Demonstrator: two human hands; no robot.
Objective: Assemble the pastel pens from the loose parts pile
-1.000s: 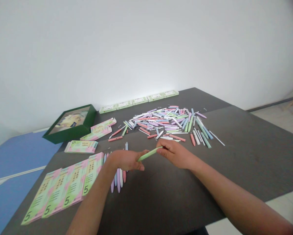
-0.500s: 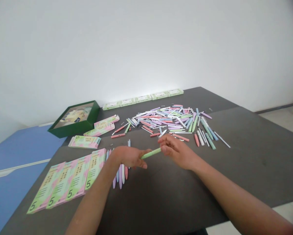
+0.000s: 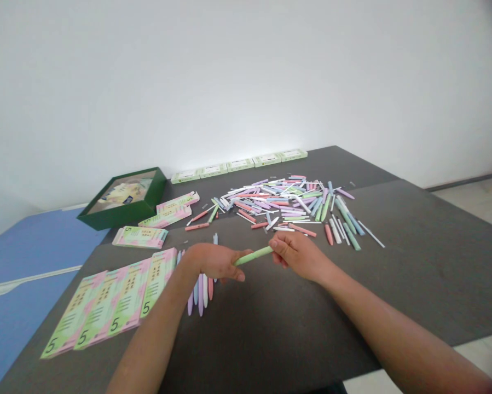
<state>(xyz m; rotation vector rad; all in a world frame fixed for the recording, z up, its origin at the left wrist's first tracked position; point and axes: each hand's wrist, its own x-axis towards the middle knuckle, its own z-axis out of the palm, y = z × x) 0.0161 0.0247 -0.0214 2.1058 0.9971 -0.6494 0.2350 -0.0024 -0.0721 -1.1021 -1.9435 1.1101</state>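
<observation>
Two bare forearms reach from the near side over a dark table (image 3: 290,339). At near left, four cartons (image 3: 116,301), each marked with a large 5, lie overlapping side by side. Just right of them is a row of pens (image 3: 200,295) in purple, blue, white and red, partly hidden by the left hand (image 3: 219,262).

Above the table, near the middle, that hand grips the left end of a green pen (image 3: 254,255), while the right hand (image 3: 297,254) has its fingers closed on the right end. The pen slants, its right end a little farther away. The step in hand appears to be working on this single pen, perhaps turning or fitting its end (the right fingertips hide the detail). The next move seems to call for a steady left grip while the right fingers work that end.

Beyond, at left, are one carton (image 3: 141,237) lying crosswise, two more cartons (image 3: 167,217) and a green box (image 3: 118,218) with packets inside. Right of these spreads a loose heap (image 3: 281,200) of pens and thin white sticks. Farthest off, five flat boxes (image 3: 239,164) line up along a pale wall (image 3: 246,76).
</observation>
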